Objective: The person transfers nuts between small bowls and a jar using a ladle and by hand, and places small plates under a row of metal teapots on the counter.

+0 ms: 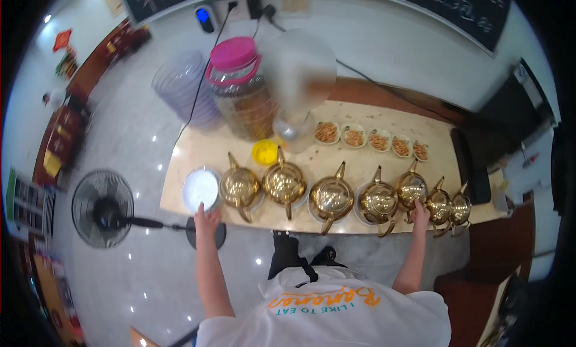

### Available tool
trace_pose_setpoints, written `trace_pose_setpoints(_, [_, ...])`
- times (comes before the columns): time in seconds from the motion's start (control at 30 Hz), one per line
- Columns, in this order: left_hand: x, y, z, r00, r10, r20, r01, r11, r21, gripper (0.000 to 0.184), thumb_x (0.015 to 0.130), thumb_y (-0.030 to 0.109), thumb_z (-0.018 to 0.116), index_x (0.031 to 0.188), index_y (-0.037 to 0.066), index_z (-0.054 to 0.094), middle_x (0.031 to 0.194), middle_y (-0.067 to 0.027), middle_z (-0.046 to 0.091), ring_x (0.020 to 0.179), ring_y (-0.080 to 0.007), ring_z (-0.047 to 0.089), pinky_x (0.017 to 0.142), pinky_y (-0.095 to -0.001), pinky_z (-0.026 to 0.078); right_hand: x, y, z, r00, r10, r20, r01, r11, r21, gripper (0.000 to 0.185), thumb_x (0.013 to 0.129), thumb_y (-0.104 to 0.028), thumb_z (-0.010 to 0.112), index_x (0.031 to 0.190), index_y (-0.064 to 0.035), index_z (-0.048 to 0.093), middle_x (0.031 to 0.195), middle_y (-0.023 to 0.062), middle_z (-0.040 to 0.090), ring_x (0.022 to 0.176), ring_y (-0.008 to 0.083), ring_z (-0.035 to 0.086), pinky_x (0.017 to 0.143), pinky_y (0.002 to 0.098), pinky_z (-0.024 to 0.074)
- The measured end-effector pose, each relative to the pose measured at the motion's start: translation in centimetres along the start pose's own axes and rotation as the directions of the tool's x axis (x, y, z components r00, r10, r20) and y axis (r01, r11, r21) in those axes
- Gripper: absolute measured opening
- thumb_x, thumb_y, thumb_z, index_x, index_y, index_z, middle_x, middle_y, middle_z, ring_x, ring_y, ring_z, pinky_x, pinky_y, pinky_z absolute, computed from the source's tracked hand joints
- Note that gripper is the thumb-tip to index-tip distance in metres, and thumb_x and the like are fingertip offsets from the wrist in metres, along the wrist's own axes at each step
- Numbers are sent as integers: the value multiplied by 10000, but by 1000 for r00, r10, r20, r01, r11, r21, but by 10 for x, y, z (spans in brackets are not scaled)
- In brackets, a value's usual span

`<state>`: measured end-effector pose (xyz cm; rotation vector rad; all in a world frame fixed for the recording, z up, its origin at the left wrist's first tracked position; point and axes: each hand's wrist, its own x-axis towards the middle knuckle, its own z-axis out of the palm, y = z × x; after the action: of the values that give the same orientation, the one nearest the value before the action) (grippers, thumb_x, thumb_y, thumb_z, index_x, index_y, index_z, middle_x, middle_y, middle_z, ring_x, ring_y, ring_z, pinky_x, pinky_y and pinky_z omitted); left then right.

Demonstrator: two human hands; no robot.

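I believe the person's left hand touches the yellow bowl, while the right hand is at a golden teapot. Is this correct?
Not quite: in the head view, the left hand touches the white dish, not the yellow bowl. The right hand is indeed at a golden teapot.

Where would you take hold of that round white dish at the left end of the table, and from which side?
Probably by the near rim of the white dish, coming from the person's side, where the left hand is. The dish is round with no handle showing, so its rim seems the natural grip; a gold teapot crowds its right side.
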<state>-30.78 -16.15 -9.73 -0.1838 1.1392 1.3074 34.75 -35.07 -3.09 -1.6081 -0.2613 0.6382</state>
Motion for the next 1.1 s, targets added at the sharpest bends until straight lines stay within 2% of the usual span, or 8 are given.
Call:
trace_pose_setpoints(0.1, [28,-11,-7,935,335,120,-350,926,142,485,782,230,611,1180,178,339,1076,-134,444,783,-309,559,541,-386,480,-6,0,9,996,15,-90,-12,999,31,323,776,-204,641,598,-136,381,459,-48,320,348,55,271,337,227,186])
trace_pose_setpoints(0.23, [20,-2,2,938,341,-66,-310,908,281,419,791,260,599,1080,204,300,758,-122,504,515,-238,491,377,-351,404,-12,-1,25,981,-49,-188,57,998,38,300,778,-215,640,598,-124,417,442,-46,358,328,63,296,320,242,192])
trace_pose_setpoints(0.43, [34,8,-11,907,420,-18,-362,803,474,391,750,245,583,966,82,300,708,-155,500,494,-255,532,338,-322,414,-7,4,33,971,10,-240,8,997,75,261,787,-233,627,616,-112,471,434,-34,365,317,84,305,315,250,211])
trace_pose_setpoints(0.63, [28,37,-23,931,362,50,-313,719,621,259,737,206,516,884,6,442,540,-33,400,421,-145,409,319,-290,332,-8,4,38,964,-32,-263,67,990,125,205,778,-227,624,652,-84,546,438,-35,398,314,76,324,314,243,214])
trace_pose_setpoints(0.77, [-10,32,12,936,349,46,-344,879,330,299,731,192,515,955,-5,496,701,-68,544,557,-175,503,493,-278,419,-13,0,41,956,-33,-292,63,994,93,222,791,-239,621,662,-81,534,443,-36,382,330,72,308,328,245,212])
trace_pose_setpoints(0.87, [15,46,-4,928,356,109,-368,837,406,345,717,165,520,1010,-14,493,878,-99,577,697,-197,544,555,-273,432,-6,9,37,944,-113,-310,106,994,-40,221,785,-236,629,785,-19,589,499,-10,465,370,86,384,346,241,290])
trace_pose_setpoints(0.93, [13,44,-7,825,552,123,-508,629,588,302,727,221,522,937,4,535,837,-122,590,682,-231,558,559,-317,441,23,57,31,891,-328,-314,325,944,-66,268,786,-231,638,895,10,601,671,12,568,523,80,482,448,240,363])
trace_pose_setpoints(1.1, [-28,11,-7,412,860,303,-535,-41,844,333,754,363,527,754,49,638,733,-178,623,644,-314,594,568,-426,463,0,34,30,962,-105,-250,32,959,-280,320,782,-310,646,763,10,641,624,-1,586,564,65,499,491,247,395])
